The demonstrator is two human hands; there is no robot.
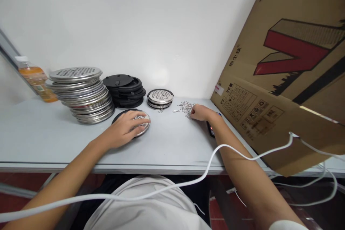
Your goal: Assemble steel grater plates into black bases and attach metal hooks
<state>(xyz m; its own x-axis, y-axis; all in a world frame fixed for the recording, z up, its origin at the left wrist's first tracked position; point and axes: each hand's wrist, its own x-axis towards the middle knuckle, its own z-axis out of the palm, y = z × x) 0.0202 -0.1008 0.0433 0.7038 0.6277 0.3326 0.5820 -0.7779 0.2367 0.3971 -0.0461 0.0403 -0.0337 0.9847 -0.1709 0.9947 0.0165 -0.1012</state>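
On the grey worktop [167, 143], our left hand [125, 127] lies flat, fingers spread, on a perforated steel disc [142, 124] seated in a black ring, gripping nothing. Our right hand [198, 112] reaches into a pile of small wire clips [185, 106]; whether its fingers pinch one we cannot tell. Stacked steel discs [82, 93] and black rings [125, 90] line the wall. A cardboard box [283, 79] crowds the right edge; bare room lies toward the front edge.

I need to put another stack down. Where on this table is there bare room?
Bare patches: the table's left front, before the tall metal disc stack, and the strip between the left hand and right hand. Crowded: the back row with black discs, small stack, clips; the cardboard box fills the right.
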